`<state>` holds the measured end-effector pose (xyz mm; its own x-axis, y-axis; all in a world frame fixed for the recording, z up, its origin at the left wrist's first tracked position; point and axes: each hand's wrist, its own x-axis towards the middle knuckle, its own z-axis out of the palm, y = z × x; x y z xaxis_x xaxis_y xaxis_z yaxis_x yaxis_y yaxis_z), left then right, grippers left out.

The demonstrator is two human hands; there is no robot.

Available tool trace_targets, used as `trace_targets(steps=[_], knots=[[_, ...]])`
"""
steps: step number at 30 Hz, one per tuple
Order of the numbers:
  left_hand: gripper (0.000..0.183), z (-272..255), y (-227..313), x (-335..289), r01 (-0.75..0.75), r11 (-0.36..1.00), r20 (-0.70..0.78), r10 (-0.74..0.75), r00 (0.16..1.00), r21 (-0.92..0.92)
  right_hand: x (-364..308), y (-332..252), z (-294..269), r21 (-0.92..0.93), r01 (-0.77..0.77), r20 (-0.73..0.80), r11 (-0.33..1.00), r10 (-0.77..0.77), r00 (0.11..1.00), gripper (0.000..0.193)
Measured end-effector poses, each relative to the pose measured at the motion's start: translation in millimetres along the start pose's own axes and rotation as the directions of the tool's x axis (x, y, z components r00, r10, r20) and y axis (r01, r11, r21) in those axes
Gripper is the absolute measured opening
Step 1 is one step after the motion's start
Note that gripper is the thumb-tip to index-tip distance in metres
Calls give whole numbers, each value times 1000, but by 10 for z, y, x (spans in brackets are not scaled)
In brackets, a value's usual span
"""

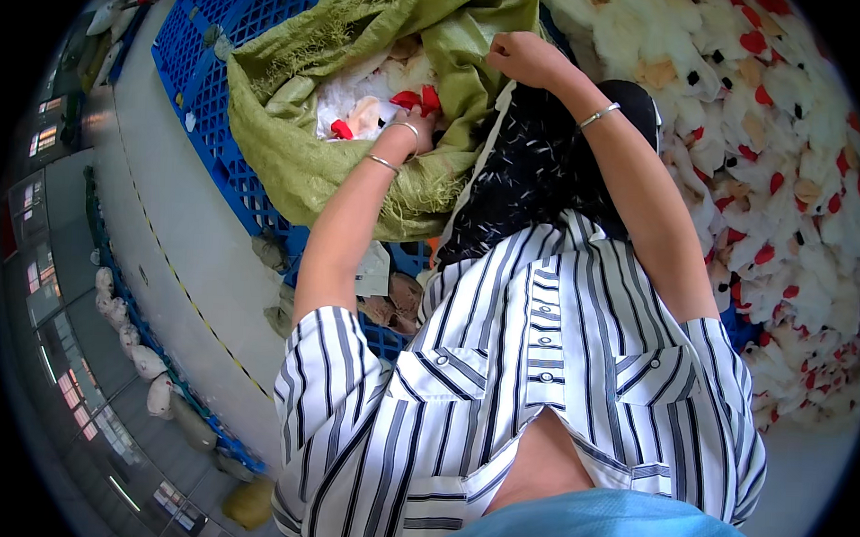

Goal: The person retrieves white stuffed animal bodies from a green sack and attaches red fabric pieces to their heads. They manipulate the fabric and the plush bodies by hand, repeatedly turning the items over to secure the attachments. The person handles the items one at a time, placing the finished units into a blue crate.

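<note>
A green woven sack [272, 173] stands with its mouth open and its frayed rim folded outward. Inside lie white fluffy plush pieces [351, 86] with red and beige patches. My left hand [414, 131] reaches into the sack mouth, its fingers bent against a red patch [419, 100] and partly hidden there. At the right side of the sack, by its rim, my right hand [532, 60] is closed in a fist. What it holds, if anything, is hidden.
Blue plastic pallets [205, 76] lie under and beside the sack. A large heap of white plush pieces [736, 175] with red and beige patches rises at the right. At the left is a grey floor [181, 212] with a yellow-black line. White bundles [129, 334] lie along the far left.
</note>
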<state>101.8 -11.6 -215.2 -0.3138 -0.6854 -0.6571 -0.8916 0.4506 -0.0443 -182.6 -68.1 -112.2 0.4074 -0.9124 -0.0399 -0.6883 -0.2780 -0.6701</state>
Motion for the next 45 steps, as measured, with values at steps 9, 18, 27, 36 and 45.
trace_targets(steps=[9, 18, 27, 36, 45], knots=[[33, 6, 181, -74, 26, 868, -391, -250, 886, -496, -652, 192, -64, 361, 118, -248, 925, -27, 968, 40], [32, -875, -621, -1436, -637, -126, -191, -894, 405, -760, -812, 556, -140, 461, -217, 3, 860, 243, 970, 48], [40, -1692, -441, -2112, -877, -203, -548, -714, 437, -435, -661, 687, -54, 475, -220, 49, 852, 224, 973, 43], [25, -2247, -905, -2239, -513, 787, -931, -358, 76, -344, -607, 515, -53, 558, -181, -15, 810, 228, 974, 38], [25, -2277, 106, -1767, -753, 410, -853, -333, 401, -514, -747, -397, -746, 475, 197, -203, 858, -111, 973, 49]])
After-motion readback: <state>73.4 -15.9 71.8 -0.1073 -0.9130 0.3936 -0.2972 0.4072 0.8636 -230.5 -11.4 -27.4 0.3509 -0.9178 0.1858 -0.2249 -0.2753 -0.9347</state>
